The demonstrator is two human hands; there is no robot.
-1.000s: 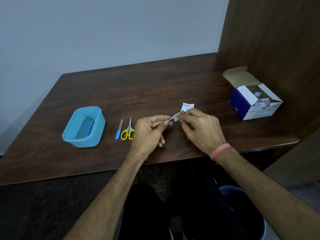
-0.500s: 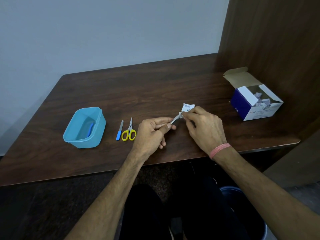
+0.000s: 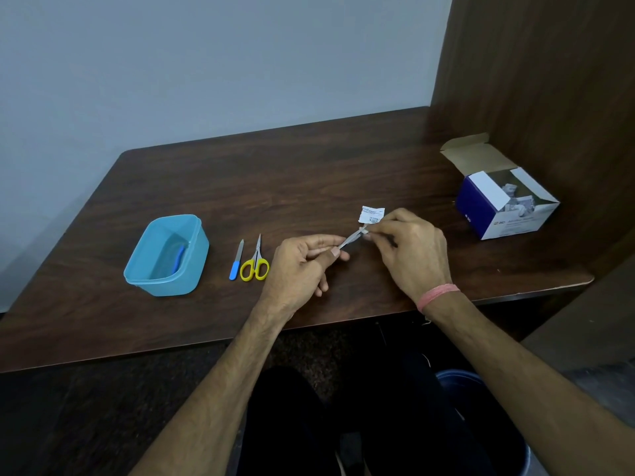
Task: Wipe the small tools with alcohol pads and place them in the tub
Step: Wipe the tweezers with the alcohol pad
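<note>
At the bottom right of the frame I see the rim of a blue bin point(image 3: 481, 379) below the table edge. At mid-frame my left hand point(image 3: 302, 262) pinches a slim metal tool point(image 3: 350, 239), tweezers I think, by its near end, so its far end stays free for wiping. My right hand point(image 3: 409, 249) pinches an alcohol pad point(image 3: 366, 231) round that tip, the torn wrapper point(image 3: 371, 214) sticking up. Left of them lie yellow scissors point(image 3: 255, 264) and a blue-handled file point(image 3: 236, 261), unwiped I judge. Further left sits the tub point(image 3: 192, 269), one blue tool point(image 3: 178, 257) inside; nothing blocks the way. The open pad box point(image 3: 505, 204) stands at right.
</note>
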